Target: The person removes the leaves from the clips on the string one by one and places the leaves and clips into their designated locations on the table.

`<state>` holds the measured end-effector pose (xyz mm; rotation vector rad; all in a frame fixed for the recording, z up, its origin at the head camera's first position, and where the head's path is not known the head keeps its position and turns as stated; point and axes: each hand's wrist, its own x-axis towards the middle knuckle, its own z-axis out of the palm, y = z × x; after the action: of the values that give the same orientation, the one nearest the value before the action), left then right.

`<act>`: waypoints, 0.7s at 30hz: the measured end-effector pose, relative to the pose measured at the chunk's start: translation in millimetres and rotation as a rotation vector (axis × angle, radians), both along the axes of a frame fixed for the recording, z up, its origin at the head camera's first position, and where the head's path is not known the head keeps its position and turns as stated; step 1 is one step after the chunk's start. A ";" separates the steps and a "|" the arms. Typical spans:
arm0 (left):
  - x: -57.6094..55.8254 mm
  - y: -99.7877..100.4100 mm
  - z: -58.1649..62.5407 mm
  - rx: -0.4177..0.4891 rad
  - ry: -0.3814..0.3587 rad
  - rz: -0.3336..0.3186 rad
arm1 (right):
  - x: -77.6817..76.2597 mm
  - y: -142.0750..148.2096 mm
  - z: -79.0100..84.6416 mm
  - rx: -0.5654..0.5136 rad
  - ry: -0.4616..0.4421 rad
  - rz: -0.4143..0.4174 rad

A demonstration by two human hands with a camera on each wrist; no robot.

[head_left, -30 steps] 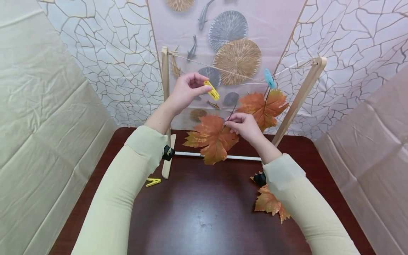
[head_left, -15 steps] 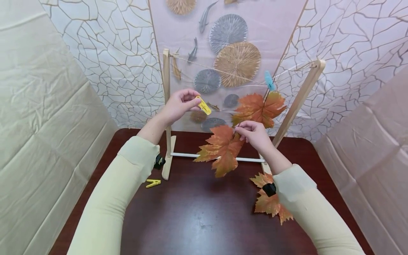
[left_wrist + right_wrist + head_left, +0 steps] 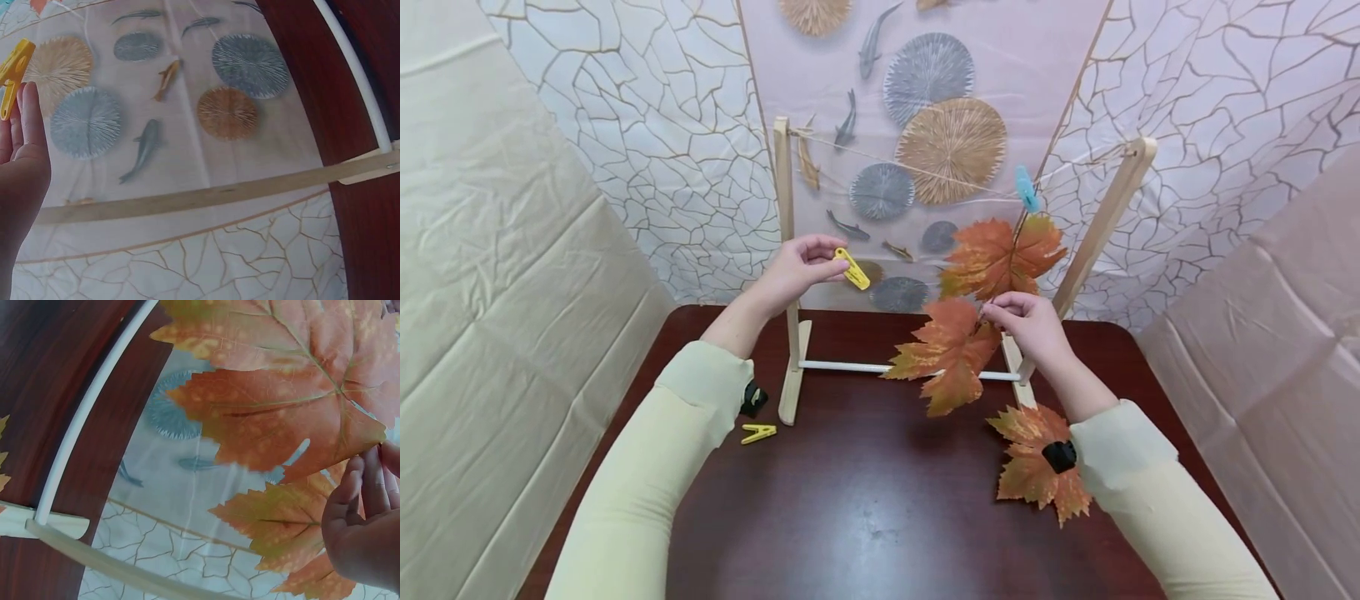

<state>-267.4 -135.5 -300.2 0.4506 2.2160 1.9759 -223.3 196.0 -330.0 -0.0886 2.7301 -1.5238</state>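
My left hand (image 3: 801,271) pinches a yellow clothespin (image 3: 853,269) between thumb and fingers, in front of the rack's left post; the left wrist view shows the same clothespin (image 3: 15,72) at its left edge. By its stem, my right hand (image 3: 1030,321) holds an orange artificial maple leaf (image 3: 951,354), blade hanging down to the left. Just behind and above it, a second maple leaf (image 3: 1003,254) hangs from the string (image 3: 925,172) by a blue clothespin (image 3: 1027,190). In the right wrist view, the held leaf (image 3: 287,394) covers part of the hanging one (image 3: 275,519).
A wooden rack with a left post (image 3: 786,217), a right post (image 3: 1105,221) and a white crossbar (image 3: 850,366) stands at the table's (image 3: 850,500) back. Another yellow clothespin (image 3: 758,433) lies at left. More maple leaf (image 3: 1030,475) lies at right, partly under my forearm.
My left hand has moved down and left with the yellow clothespin, away from the string. My right hand has shifted right and down with its leaf, nearer the right post.
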 end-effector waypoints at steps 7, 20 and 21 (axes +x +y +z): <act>0.4 -18.1 -21.7 -0.072 -0.014 0.018 | 7.0 16.1 -4.8 -0.018 -0.002 -0.032; 9.8 -57.6 -69.4 -0.157 -0.073 0.061 | 18.8 59.7 -25.8 -0.117 -0.071 -0.086; 10.4 -61.2 -73.7 -0.170 -0.069 0.067 | 19.8 62.7 -27.6 -0.125 -0.077 -0.085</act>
<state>-257.0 -196.7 -374.0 0.2858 2.3588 1.7845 -203.4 258.7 -357.6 0.0835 2.6096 -1.6816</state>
